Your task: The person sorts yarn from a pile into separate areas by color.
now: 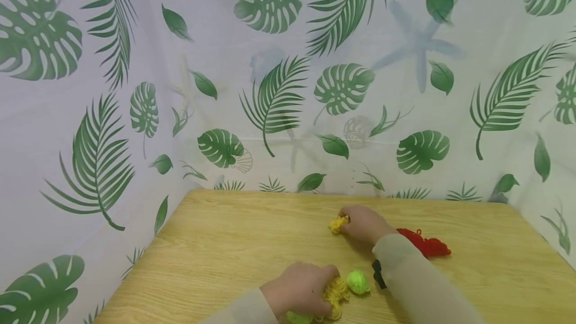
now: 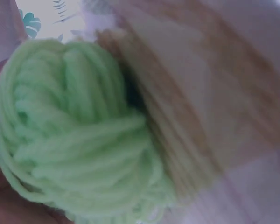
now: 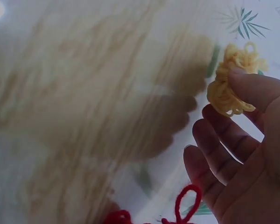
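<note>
Near the front of the table my left hand grips a loose bundle of yellow yarn between thumb and fingers. Light green yarn pokes out below that hand, and a thick green yarn bundle fills much of the left wrist view. Farther back, my right hand pinches a small yellow yarn ball with thumb and forefinger. Its other fingers are loosely bent in the right wrist view. A bright green yarn ball lies just right of the left hand's yellow bundle.
Red yarn lies beyond the right forearm, partly covered by the sleeve. A small black object shows beside that sleeve. The wooden table meets a leaf-patterned cloth at the back and sides.
</note>
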Demonstrator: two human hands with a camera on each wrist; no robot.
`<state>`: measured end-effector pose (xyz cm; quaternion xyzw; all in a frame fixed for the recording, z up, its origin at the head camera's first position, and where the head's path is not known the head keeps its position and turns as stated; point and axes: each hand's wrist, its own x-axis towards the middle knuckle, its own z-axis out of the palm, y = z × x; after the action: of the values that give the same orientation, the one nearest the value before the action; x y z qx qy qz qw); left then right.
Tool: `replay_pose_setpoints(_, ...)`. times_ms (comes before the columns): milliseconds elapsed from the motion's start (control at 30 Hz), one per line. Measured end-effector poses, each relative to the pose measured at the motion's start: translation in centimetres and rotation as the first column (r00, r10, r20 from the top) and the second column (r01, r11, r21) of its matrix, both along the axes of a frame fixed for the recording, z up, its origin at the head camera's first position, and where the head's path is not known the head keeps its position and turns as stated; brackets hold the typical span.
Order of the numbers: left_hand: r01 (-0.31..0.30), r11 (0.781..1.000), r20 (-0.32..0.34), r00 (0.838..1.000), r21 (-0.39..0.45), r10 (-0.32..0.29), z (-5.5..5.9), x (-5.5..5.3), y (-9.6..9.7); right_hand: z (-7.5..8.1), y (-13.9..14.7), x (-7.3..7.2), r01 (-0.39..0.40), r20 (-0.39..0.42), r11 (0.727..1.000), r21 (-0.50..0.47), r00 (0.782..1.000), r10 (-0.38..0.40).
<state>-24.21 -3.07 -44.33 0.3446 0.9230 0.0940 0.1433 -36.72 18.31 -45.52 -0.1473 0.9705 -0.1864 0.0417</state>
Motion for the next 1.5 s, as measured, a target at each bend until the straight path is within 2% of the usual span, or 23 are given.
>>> replay_pose_setpoints(100, -0.01, 1.0, 0.009, 1.0, 0.012, 0.01, 0.0, 0.0, 0.0, -0.2, 0.0, 0.0, -0.01, 0.001, 0.999, 0.03, 1.0, 0.01)
replay_pose_setpoints(367, -0.021, 0.997, 0.028, 0.999, 0.075, 0.019, 0.0, -0.1, -0.4, -0.4, 0.0, 0.1, -0.042, -0.031, 0.999, 0.029, 0.999, 0.042)
replay_pose_setpoints(467, -0.03, 0.993, 0.057, 0.998, 0.115, 0.023, -0.1, -0.3, -0.4, -0.6, 0.1, 0.0, -0.049, -0.041, 0.998, 0.03, 0.998, 0.051)
replay_pose_setpoints(567, -0.047, 0.983, 0.116, 0.993, 0.179, 0.026, -0.2, -0.5, -0.6, -0.7, 0.1, 0.0, -0.049, -0.048, 0.998, 0.033, 0.998, 0.051)
replay_pose_setpoints(700, -0.079, 0.959, 0.204, 0.979, 0.274, 0.022, -0.1, -1.0, -1.0, -1.0, 0.2, 0.0, -0.041, -0.041, 0.998, 0.037, 0.998, 0.043)
replay_pose_setpoints(833, -0.112, 0.936, 0.239, 0.97, 0.334, 0.031, 0.2, -1.4, -1.3, -1.0, 0.2, 0.1, -0.039, -0.03, 0.998, 0.039, 0.999, 0.04)
replay_pose_setpoints(1133, -0.175, 0.903, 0.237, 0.968, 0.392, 0.085, 1.8, -2.6, -1.6, -0.6, 0.2, 0.3, -0.014, -0.002, 1.0, 0.006, 1.0, 0.014)
replay_pose_setpoints(1233, -0.192, 0.893, 0.239, 0.966, 0.407, 0.099, 2.3, -3.1, -1.7, -0.7, 0.3, 0.3, -0.028, -0.008, 1.0, 0.003, 1.0, 0.028)
replay_pose_setpoints(1400, -0.201, 0.872, 0.232, 0.967, 0.447, 0.104, 2.9, -4.2, -1.9, -0.7, 0.4, 0.3, -0.05, -0.02, 0.999, 0.0, 0.999, 0.05)
replay_pose_setpoints(1500, -0.196, 0.871, 0.201, 0.973, 0.451, 0.114, 3.3, -5.0, -1.9, -0.7, 0.4, 0.3, -0.038, -0.005, 0.999, -0.005, 0.999, 0.038)
